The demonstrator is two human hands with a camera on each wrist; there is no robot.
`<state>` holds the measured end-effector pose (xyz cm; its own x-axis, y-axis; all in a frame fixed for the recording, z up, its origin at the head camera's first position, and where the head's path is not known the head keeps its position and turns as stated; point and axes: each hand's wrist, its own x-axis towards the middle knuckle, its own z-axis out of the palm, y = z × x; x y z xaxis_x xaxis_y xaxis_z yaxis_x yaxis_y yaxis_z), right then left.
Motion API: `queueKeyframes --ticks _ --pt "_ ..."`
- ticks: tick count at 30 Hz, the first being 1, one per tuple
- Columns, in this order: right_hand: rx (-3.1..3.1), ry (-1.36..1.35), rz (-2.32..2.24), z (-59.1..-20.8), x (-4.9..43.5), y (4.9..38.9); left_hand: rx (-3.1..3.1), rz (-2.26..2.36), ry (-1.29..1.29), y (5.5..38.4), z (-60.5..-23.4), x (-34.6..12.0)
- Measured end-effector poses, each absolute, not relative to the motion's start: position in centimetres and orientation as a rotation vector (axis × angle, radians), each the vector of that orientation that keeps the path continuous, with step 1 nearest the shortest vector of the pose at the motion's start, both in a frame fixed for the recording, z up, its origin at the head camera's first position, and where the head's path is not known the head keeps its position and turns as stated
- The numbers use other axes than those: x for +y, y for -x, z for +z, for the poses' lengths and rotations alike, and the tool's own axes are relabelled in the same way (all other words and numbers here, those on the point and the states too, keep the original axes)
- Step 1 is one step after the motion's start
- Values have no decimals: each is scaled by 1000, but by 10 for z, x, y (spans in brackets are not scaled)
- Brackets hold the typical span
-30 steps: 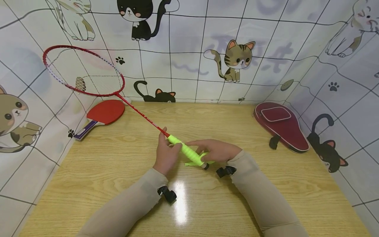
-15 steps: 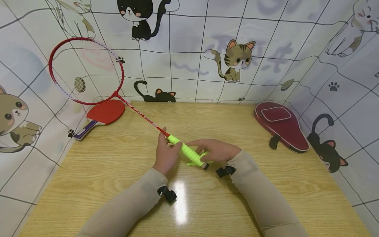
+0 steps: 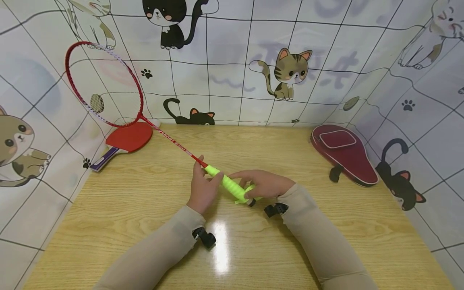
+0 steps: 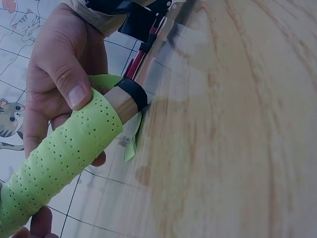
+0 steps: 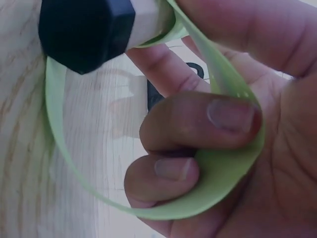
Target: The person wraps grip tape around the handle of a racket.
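Note:
A red badminton racket (image 3: 173, 141) slants across the head view, its head raised at the upper left. My left hand (image 3: 204, 188) grips the upper handle, thumb on top. Perforated yellow-green grip tape (image 4: 74, 148) wraps most of the handle; bare wood and a black butt cap (image 5: 86, 32) show at the end. My right hand (image 3: 266, 184) is at the butt end, its thumb pressing the last turn of tape in the left wrist view. In the right wrist view, curled fingers (image 5: 173, 124) hold the loose tape, which loops below the cap.
A red table tennis bat (image 3: 131, 136) lies at the table's back left, below the racket head. A dark red bat case (image 3: 344, 155) lies at the back right. Cat-patterned sheeting (image 3: 232, 80) rises behind the wooden table (image 3: 163, 241) and at both sides.
The racket has rolled about its shaft, so its head has turned and the lettering on the shaft has come into view. The loose tape end has drawn in towards the handle. Both hands barely moved.

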<state>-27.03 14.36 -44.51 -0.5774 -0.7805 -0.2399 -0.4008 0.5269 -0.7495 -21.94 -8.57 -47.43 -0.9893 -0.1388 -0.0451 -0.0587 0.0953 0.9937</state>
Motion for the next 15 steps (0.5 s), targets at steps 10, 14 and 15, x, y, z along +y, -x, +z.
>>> queueKeyframes --ticks 10,14,15 --pt "2138 889 -920 -444 146 270 -2209 -2163 -202 219 -471 -85" --pt "2163 892 -898 -445 145 271 -2224 -2148 -190 219 -473 -86" --pt "2173 898 -890 -446 145 271 -2232 -2143 -187 219 -473 -87"
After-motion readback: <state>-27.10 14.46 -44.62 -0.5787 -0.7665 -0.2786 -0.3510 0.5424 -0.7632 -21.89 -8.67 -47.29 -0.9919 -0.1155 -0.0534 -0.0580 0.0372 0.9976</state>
